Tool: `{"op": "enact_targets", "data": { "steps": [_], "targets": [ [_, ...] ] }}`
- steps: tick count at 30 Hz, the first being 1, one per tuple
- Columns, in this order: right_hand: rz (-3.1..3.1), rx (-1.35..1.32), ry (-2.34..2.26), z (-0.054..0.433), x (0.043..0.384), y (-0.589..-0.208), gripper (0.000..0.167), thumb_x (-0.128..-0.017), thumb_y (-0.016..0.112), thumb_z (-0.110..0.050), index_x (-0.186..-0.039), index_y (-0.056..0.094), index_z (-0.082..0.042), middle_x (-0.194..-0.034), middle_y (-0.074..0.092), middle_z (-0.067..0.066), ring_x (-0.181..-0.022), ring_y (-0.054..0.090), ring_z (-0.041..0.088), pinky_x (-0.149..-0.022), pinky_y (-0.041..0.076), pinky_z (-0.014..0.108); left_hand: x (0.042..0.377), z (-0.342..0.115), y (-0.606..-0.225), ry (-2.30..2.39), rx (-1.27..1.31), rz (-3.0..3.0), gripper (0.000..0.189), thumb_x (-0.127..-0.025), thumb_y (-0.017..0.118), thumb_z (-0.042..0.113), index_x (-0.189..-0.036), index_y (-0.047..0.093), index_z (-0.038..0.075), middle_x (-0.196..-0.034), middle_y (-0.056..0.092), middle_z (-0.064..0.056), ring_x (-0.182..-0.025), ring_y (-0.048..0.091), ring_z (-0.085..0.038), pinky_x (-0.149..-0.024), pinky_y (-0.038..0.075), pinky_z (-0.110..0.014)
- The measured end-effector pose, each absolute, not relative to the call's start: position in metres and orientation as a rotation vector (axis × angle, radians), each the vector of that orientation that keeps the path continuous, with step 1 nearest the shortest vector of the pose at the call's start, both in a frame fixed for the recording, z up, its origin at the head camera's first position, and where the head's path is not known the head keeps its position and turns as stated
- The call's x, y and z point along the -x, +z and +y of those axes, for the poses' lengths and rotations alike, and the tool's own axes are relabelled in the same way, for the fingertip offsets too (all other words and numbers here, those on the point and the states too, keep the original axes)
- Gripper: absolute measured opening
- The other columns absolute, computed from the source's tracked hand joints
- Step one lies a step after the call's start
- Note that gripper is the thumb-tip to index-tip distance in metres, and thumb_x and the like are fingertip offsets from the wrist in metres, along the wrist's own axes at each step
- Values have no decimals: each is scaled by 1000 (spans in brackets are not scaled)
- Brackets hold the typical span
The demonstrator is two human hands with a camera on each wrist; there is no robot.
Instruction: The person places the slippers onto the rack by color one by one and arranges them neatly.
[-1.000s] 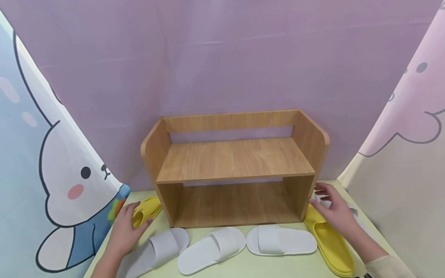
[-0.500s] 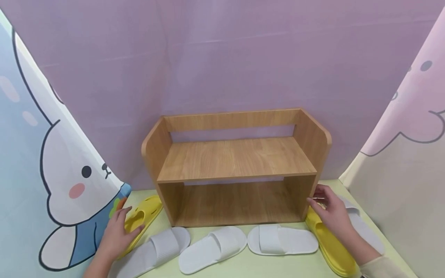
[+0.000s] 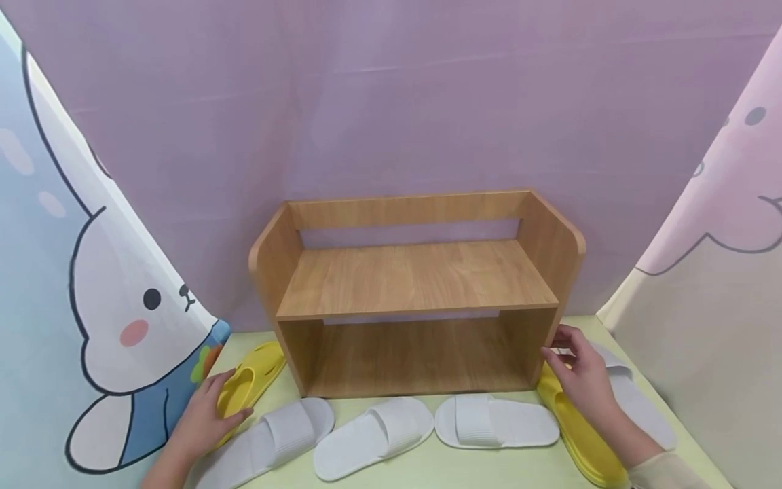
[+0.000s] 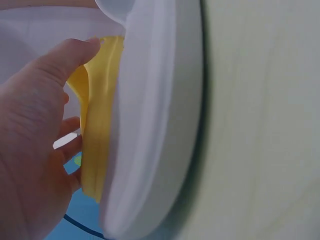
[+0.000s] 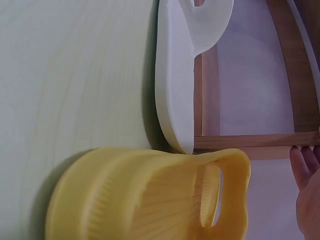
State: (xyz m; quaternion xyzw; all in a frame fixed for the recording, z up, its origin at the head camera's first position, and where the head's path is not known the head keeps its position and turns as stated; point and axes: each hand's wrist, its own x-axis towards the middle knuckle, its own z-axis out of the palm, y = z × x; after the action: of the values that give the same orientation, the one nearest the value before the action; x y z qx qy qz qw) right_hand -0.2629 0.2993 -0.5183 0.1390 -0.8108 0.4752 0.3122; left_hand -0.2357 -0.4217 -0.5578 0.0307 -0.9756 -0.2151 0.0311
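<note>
In the head view, a wooden two-tier shoe rack (image 3: 415, 278) stands against the back. My left hand (image 3: 204, 418) is at a yellow clog (image 3: 263, 363) to the rack's left, thumb and fingers spread about its heel end. The left wrist view has the thumb (image 4: 75, 52) over the clog and fingers along its far side. My right hand (image 3: 583, 373) is beside the rack's right panel, its fingertips touching the panel's edge. Below that hand lies another yellow clog (image 3: 577, 438), partly covered by the forearm. The right wrist view shows the fingers (image 5: 300, 167) at the wood's edge.
A greyish slipper (image 3: 269, 441) and two white slippers, one angled (image 3: 373, 438) and one sideways (image 3: 496, 422), lie before the rack. Another pale slipper (image 3: 644, 404) lies beyond the right forearm. Purple cloth (image 3: 403, 102) hangs behind; printed cloths stand at both sides.
My left hand has moved back and left along the yellow clog, showing more of it. My right hand has shifted slightly, uncovering more of the pale slipper on the right.
</note>
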Motion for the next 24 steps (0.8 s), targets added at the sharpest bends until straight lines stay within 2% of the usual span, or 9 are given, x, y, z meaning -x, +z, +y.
{"op": "enact_targets", "data": {
  "steps": [9,16,24],
  "targets": [
    [-2158,-348,1249,298,260,-516,47,-92,78,16,-135,63,4,-114,72,18,-100,66,-8,-81,56,9,231,-428,-558,-695,-127,-3056,115,-85,91,58,-166,34,0,-164,31,-38,-141,40,-64,-106,40,-87],
    [-2164,-337,1241,297,260,-516,47,-92,78,16,-135,62,4,-115,72,18,-99,65,-8,-81,56,9,230,-432,-561,-760,-181,-3092,118,-85,91,60,-167,32,-2,-162,33,-39,-140,44,-60,-110,40,-84],
    [-2172,-339,1231,297,260,-514,48,-92,79,16,-135,62,4,-114,72,19,-99,65,-9,-81,55,9,225,-436,-564,-816,-248,-3133,134,-82,91,66,-166,22,-12,-160,31,-45,-140,40,-64,-113,36,-83]
  ]
}}
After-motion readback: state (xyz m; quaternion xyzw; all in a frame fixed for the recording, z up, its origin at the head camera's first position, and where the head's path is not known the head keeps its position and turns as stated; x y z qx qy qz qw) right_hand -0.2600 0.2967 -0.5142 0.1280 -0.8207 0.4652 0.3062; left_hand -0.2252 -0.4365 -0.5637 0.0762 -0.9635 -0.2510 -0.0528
